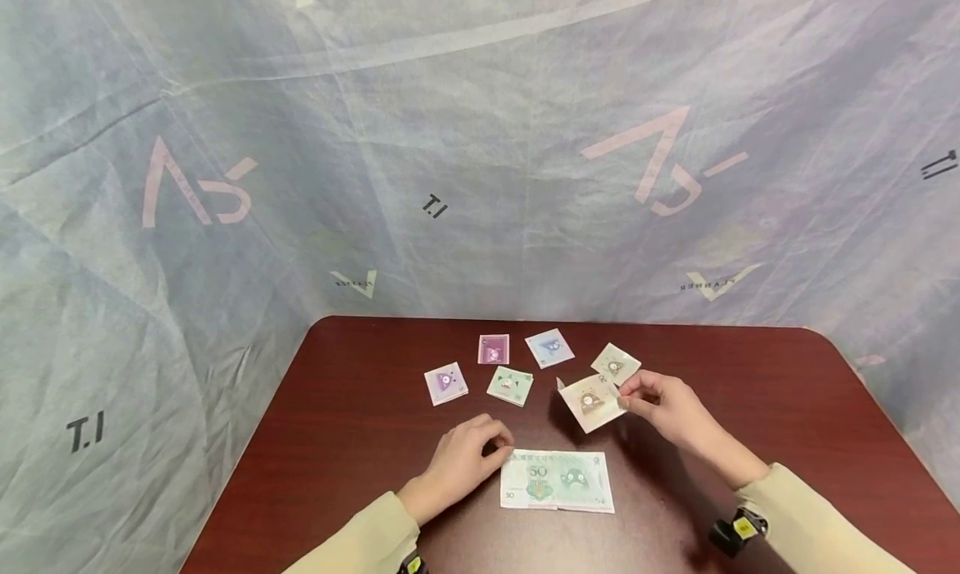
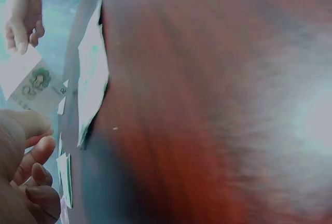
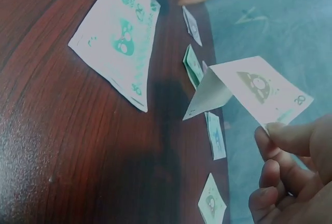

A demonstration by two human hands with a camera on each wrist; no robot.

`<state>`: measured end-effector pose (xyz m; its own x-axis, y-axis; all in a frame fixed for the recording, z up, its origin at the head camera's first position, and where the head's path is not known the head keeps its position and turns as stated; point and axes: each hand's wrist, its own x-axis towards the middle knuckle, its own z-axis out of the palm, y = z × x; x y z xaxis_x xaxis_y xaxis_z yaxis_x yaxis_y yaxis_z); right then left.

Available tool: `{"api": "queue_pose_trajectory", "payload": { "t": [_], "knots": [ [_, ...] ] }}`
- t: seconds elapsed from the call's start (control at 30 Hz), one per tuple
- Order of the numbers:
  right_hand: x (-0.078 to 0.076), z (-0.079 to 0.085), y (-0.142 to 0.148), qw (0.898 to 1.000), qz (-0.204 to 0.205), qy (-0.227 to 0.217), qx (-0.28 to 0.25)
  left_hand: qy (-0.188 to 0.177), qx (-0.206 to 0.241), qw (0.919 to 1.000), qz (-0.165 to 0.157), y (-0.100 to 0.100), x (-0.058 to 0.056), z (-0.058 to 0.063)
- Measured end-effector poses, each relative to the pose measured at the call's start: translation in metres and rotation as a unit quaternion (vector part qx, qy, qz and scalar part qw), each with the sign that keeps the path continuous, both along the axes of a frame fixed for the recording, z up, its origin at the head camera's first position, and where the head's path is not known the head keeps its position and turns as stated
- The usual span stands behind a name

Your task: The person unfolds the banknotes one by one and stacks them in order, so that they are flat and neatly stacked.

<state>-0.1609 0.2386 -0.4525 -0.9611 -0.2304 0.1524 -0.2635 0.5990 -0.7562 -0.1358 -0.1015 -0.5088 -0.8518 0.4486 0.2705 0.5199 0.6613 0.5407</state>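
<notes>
My right hand (image 1: 671,411) pinches one edge of a brownish toy 20 banknote (image 1: 591,402) between thumb and fingers. The right wrist view shows this banknote creased across the middle, one half hanging down. Below it in the head view, a larger green toy 50 banknote (image 1: 557,481) lies spread out on the table. Beside that banknote's upper left corner is my left hand (image 1: 465,457), its fingers loosely bent. In the left wrist view the left hand (image 2: 26,167) has nothing between thumb and fingers.
Folded toy banknotes lie toward the back of the dark red table (image 1: 337,474): purple (image 1: 446,383), magenta (image 1: 493,350), green (image 1: 510,386), blue (image 1: 550,348) and brown (image 1: 616,363). A grey printed cloth (image 1: 480,141) hangs behind the table's far edge.
</notes>
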Motion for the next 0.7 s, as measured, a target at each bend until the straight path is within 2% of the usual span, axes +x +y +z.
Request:
{"api": "queue_pose_trajectory", "payload": {
  "t": [0.17,0.33,0.53,0.7],
  "knots": [
    [0.0,0.003,-0.002,0.999,0.016,0.024,-0.028,-0.015,0.066,0.9977,0.006,0.006,-0.018,0.005],
    [0.004,0.005,-0.007,0.998,0.042,0.028,-0.049,-0.043,0.12,0.9919,0.005,0.014,-0.035,0.014],
    [0.008,0.006,-0.014,0.995,0.066,0.021,-0.074,-0.061,0.135,0.9889,-0.013,0.025,-0.052,0.02],
    [0.009,0.008,-0.018,0.994,0.074,0.014,-0.082,-0.057,0.124,0.9902,-0.031,0.03,-0.057,0.02]
  ]
}}
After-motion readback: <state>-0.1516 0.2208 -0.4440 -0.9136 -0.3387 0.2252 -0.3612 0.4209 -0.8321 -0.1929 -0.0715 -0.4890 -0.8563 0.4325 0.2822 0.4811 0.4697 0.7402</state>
